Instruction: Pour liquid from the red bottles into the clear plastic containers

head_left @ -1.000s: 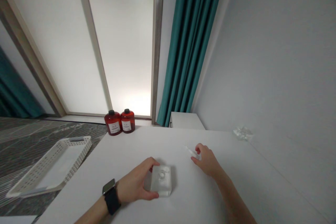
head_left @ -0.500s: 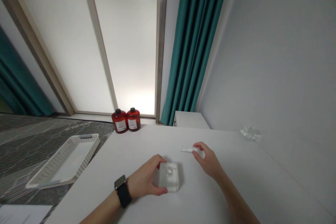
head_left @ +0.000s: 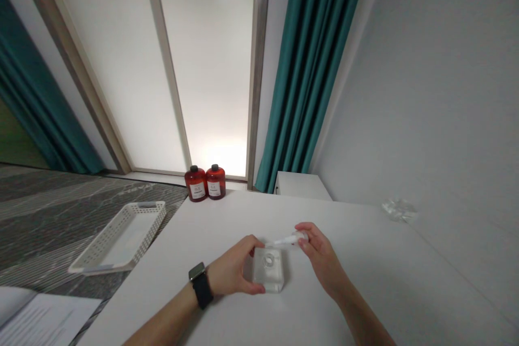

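Observation:
A clear, square glass-like block with a round opening or recess on top stands on the white table. My left hand, wearing a black watch, grips it from the left, thumb at the near side and fingers at the far side. In my right hand, a slim white tapered tube is pinched between thumb and fingers. Its narrow tip points left and lies just beyond the block's far edge; whether it touches anything I cannot tell.
Two red bottles with black caps stand at the table's far left corner. Crumpled clear plastic lies by the right wall. A white basket and an open booklet are at the left. Beyond the table is a white cabinet.
My right hand has brought the white tube left and closer to the block, with its tip now by the far edge. The whole view has shifted slightly; my left hand keeps its hold.

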`<state>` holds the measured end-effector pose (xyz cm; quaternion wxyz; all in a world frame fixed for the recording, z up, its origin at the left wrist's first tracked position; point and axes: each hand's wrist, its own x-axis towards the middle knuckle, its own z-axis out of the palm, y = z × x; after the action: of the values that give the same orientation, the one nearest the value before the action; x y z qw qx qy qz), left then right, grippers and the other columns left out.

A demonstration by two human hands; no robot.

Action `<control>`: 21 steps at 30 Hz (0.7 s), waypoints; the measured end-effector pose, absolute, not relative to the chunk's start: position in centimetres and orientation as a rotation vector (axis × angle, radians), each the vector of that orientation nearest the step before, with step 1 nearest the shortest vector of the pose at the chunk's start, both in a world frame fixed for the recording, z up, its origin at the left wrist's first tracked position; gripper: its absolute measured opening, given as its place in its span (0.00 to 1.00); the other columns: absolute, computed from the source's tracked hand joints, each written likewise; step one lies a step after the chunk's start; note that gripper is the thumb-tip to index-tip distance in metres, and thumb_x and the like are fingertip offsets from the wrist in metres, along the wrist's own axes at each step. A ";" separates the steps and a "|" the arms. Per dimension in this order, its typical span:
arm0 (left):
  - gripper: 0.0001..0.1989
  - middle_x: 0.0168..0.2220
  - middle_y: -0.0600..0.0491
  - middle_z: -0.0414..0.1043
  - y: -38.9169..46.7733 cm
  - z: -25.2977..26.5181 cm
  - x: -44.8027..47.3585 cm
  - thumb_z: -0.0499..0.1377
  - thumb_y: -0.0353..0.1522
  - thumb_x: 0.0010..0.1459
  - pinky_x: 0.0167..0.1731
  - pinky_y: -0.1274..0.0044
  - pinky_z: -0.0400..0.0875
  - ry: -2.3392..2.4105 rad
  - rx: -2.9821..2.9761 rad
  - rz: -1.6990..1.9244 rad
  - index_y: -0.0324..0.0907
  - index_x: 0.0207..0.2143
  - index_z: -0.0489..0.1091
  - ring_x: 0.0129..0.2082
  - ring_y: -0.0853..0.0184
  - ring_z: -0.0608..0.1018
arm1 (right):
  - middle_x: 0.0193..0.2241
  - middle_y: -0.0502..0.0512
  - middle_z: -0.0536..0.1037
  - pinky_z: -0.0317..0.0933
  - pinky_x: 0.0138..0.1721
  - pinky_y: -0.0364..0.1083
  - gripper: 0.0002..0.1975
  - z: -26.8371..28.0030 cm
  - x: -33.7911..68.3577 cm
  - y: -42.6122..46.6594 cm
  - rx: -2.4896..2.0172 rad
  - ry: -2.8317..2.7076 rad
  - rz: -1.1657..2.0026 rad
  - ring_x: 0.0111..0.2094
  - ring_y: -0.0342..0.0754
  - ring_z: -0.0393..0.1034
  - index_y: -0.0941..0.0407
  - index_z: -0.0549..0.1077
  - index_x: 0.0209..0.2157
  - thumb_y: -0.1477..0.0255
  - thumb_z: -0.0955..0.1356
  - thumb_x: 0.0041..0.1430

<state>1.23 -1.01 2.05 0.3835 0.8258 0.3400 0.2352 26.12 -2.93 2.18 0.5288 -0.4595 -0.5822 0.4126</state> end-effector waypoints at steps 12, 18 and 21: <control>0.34 0.44 0.51 0.67 -0.8 1.8 1.3 0.74 0.34 0.38 0.42 0.69 0.67 0.866 2.141 0.593 0.41 0.47 0.63 0.41 0.60 0.70 | 0.39 0.55 0.73 0.63 0.48 0.50 0.09 5.6 27.4 -4.0 -1.146 -1.811 0.567 0.43 0.52 0.68 0.52 0.67 0.42 0.69 0.67 0.59; 0.35 0.44 0.52 0.67 -0.8 1.7 1.2 0.74 0.34 0.38 0.43 0.69 0.67 0.846 2.142 0.608 0.42 0.48 0.62 0.41 0.60 0.70 | 0.38 0.55 0.75 0.62 0.46 0.54 0.09 9.1 25.4 -4.1 -1.101 -2.119 0.406 0.42 0.54 0.68 0.52 0.69 0.42 0.72 0.68 0.58; 0.35 0.44 0.52 0.67 -0.6 1.3 1.1 0.73 0.34 0.38 0.43 0.69 0.67 0.824 2.123 0.639 0.43 0.48 0.62 0.41 0.60 0.71 | 0.37 0.55 0.75 0.60 0.48 0.55 0.09 9.9 23.8 -4.0 -1.039 -2.250 0.409 0.42 0.54 0.67 0.52 0.70 0.42 0.74 0.68 0.59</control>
<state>1.13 -0.63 1.31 0.3783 0.8309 0.3224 0.2502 23.85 -3.98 9.90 0.3096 -0.3934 -0.8517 0.1550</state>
